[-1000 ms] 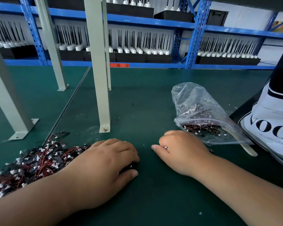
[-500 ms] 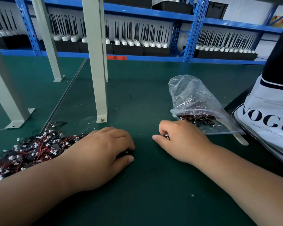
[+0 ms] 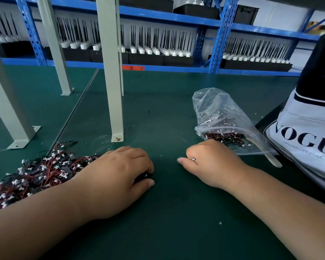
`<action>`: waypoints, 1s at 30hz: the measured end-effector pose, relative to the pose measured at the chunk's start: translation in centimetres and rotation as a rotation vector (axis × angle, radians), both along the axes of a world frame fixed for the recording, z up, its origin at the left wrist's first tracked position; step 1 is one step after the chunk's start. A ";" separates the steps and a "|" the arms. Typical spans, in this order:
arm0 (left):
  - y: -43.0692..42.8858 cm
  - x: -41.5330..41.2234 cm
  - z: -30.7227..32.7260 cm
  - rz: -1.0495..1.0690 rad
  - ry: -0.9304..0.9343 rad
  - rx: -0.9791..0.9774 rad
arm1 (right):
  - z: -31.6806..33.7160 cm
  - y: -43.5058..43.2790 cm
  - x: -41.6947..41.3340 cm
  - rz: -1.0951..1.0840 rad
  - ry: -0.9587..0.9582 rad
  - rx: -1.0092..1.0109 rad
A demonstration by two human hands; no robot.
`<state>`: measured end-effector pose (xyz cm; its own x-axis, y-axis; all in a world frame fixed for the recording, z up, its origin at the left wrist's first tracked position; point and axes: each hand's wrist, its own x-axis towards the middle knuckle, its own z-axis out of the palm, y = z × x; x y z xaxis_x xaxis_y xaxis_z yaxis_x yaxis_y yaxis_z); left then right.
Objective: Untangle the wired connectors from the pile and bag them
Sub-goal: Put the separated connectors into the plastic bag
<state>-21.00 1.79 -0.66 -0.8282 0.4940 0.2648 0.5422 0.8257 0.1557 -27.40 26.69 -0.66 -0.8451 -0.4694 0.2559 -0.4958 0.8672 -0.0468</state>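
Left hand (image 3: 118,177) lies curled on the green table (image 3: 176,231), hiding something dark beneath its fingers; whether it grips cannot be told. Its forearm covers part of the tangled pile (image 3: 36,175) of wired connectors. A printed tote bag (image 3: 308,132), cut off at right, lies just beside the clear bag (image 3: 223,113), partly filled with connectors. Right hand (image 3: 212,162) pinches one white connector (image 3: 193,159).

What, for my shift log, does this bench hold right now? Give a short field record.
pile: tangled wired connectors, at left on the green mat
bag: clear plastic bag, at right, connectors inside
left: left hand against the pile, fingers curled over a dark piece
right: right hand next to the bag, pinching a white connector
other: printed tote, far right
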 end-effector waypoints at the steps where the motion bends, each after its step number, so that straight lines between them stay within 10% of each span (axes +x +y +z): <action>1: 0.0 0.0 0.0 -0.001 -0.003 0.001 | 0.2 0.2 -0.1 -0.006 -0.001 -0.006; 12: 0.0 -0.1 0.0 -0.010 0.001 -0.008 | 2.5 4.9 -1.9 -0.077 0.393 -0.098; 30: -0.1 -0.1 -0.2 -0.026 0.015 -0.011 | 5.9 6.0 -0.4 -0.363 -0.265 -0.313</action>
